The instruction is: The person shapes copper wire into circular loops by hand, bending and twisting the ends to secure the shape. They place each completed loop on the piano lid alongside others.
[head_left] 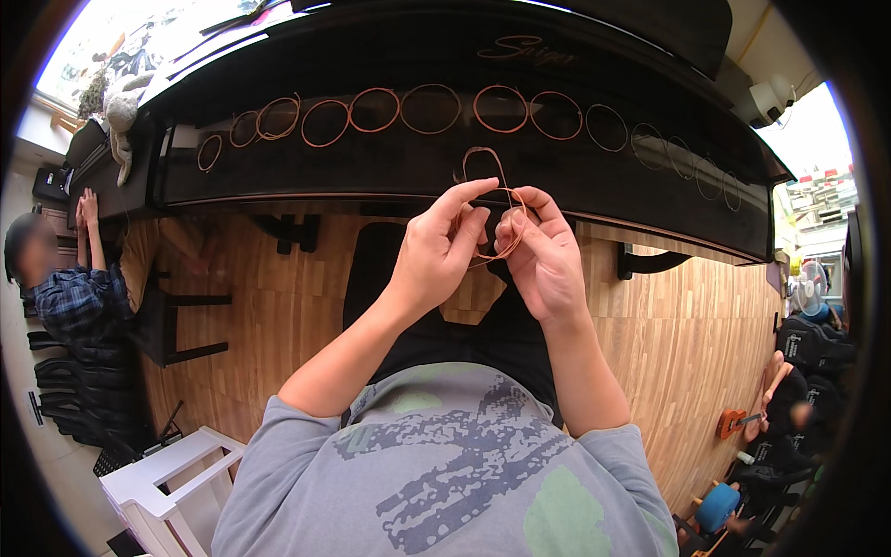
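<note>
A small coil of thin copper-coloured string (510,252) is between my two hands, just in front of the black piano's edge. My left hand (438,243) pinches its left side between thumb and fingers. On the other side my right hand (543,255) has its fingers curled round the wire. A narrow copper loop (481,149) shows beyond my fingertips; whether it joins the held coil I cannot tell. Copper-coloured coiled strings (376,89) lie in a row along the piano (371,172), with thinner silvery coils (608,107) at the right end.
A person in a checked shirt (79,297) sits at the far left, hands on a dark surface. Near them are a black bench (186,325) and a white wooden frame (172,492). At right are another person (789,390), a small orange guitar (733,423) and black bags.
</note>
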A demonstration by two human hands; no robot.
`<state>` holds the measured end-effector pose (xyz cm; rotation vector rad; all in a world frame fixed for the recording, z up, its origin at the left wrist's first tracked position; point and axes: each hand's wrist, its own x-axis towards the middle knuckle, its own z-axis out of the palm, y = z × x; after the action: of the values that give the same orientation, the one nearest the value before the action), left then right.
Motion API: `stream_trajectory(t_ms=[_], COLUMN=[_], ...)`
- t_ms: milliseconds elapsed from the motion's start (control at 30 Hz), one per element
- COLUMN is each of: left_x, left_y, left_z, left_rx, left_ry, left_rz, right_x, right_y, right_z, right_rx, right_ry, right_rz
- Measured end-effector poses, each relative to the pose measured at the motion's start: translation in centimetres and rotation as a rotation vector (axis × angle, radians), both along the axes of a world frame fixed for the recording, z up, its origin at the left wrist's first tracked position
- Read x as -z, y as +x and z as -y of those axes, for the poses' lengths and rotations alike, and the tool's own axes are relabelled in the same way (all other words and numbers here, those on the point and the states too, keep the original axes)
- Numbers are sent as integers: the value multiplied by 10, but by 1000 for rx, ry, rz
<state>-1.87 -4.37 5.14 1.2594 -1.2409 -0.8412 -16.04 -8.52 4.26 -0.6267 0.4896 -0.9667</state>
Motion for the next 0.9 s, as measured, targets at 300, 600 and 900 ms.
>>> stream_trajectory(t_ms=[300, 600, 900], left_x=[-6, 5, 5], left_y=[6, 6, 12], left_z=[1, 10, 10], left_rx=[38, 5, -32], left_ry=[-114, -20, 76], left_rz=[177, -114, -200], right_x=[6, 8, 0], right_y=[-1, 3, 5], right_z=[0, -5, -10], right_rx=[-27, -24, 220], right_ry=[42, -34, -568], right_rz=[21, -121, -769])
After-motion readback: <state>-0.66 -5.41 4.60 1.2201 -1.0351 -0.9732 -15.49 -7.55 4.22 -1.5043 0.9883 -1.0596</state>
